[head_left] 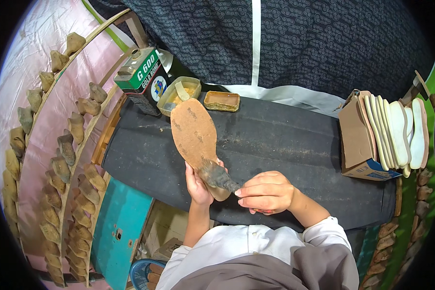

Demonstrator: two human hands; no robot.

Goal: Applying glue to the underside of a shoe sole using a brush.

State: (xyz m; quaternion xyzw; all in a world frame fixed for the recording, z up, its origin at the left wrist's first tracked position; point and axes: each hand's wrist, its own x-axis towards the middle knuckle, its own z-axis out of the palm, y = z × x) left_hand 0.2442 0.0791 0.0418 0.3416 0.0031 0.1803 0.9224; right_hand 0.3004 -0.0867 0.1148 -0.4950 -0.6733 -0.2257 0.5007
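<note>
My left hand grips a brown shoe sole near its narrow heel end, above the front half of the table. Its broad end points away from me, and dark smudges mark its face. In my right hand, a dark, worn brush is pinched between thumb and fingers. The brush's bristles lie against the sole's narrower part and partly hide it. Some fingers of my left hand are hidden behind the sole.
At the back left of the dark-covered table stand a green and black metal can, a plastic tub holding a spatula, and a small amber dish. A cardboard box of insoles sits right. Racked shoe lasts flank the left.
</note>
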